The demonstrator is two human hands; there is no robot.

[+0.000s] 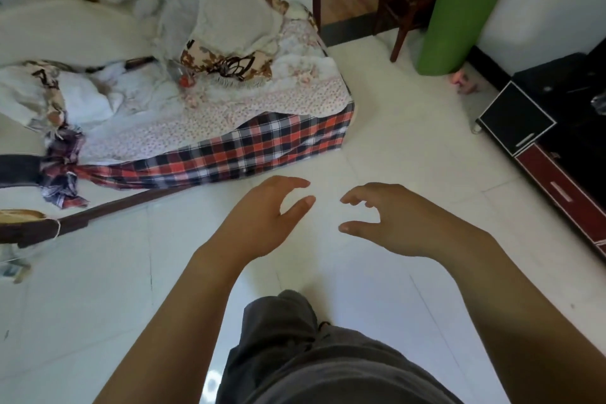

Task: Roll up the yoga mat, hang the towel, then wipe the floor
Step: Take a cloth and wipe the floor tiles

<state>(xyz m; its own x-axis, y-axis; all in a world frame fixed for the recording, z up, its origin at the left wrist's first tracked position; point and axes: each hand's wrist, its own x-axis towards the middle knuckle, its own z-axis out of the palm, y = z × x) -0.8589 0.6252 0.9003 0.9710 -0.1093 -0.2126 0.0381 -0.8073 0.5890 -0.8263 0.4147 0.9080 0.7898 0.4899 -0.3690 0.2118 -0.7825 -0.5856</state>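
A green yoga mat [459,23], rolled up, stands on end against the white wall at the upper right. Both of my hands hover over the white tiled floor [410,147] in the middle of the view. My left hand [265,216] has loosely curved fingers and holds nothing. My right hand [387,220] faces it, fingers also loosely curved and empty. The mat is well beyond both hands. I cannot make out a towel among the cloths on the bed.
A low bed [278,141] with a checked sheet, floral cover and heaped bedding fills the left. A dark wooden pole [108,210] lies along the floor beside it. A wooden chair [406,3] stands by the mat. A black and red cabinet [557,154] lines the right.
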